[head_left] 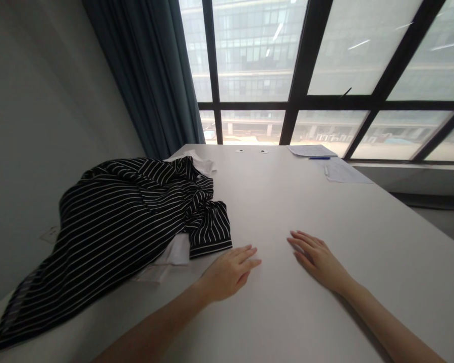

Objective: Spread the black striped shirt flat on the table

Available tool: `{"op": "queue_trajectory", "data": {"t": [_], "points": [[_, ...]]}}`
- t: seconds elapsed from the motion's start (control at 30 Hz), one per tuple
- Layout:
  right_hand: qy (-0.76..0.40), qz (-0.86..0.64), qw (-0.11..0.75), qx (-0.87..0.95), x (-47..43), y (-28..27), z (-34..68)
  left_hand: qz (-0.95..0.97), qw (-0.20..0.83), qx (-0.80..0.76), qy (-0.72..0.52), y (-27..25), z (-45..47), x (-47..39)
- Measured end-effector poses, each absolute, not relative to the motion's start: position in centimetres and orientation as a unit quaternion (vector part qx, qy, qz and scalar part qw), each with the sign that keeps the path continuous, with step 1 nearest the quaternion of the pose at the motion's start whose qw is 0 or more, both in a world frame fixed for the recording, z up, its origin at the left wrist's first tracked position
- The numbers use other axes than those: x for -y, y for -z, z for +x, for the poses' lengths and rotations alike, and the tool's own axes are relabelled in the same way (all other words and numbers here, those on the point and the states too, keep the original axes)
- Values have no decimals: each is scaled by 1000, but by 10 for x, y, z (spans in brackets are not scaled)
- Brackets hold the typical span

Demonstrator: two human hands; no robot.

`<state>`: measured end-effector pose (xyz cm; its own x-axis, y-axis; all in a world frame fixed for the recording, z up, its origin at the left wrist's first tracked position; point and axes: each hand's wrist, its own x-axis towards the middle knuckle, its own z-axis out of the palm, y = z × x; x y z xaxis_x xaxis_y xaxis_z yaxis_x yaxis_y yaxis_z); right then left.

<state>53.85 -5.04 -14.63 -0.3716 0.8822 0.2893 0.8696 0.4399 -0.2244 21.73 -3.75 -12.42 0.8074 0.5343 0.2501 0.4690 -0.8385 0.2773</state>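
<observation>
A black shirt with thin white stripes [124, 222] lies spread over the left side of the white table [272, 201], its short sleeve pointing toward me. White cloth [177, 250] shows from under it, and more white fabric [200, 164] sticks out at its far end. My left hand [229, 271] rests on the table just beside the sleeve's hem, fingers stretched out and holding nothing. Farther right, my right hand [318, 257] lies on the bare tabletop with its fingers extended, also holding nothing.
At the far right of the table are sheets of paper [346, 171], a booklet [310, 150] and a blue pen [320, 158]. Two small white discs [265, 151] sit near the far edge. A blue curtain [155, 75] and windows stand behind; a grey wall is at left.
</observation>
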Motion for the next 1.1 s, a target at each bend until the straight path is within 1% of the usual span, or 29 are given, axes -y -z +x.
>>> {"op": "queue_trajectory", "data": {"t": [0.13,0.43,1.1], "points": [[-14,-529,192,827,50,146,538,942,113,-261,-178,123,218,37],[-17,-531,193,825,51,145,538,935,154,-268,-173,120,217,36],[-11,-527,190,828,50,145,538,933,161,-266,-180,121,215,36]]}}
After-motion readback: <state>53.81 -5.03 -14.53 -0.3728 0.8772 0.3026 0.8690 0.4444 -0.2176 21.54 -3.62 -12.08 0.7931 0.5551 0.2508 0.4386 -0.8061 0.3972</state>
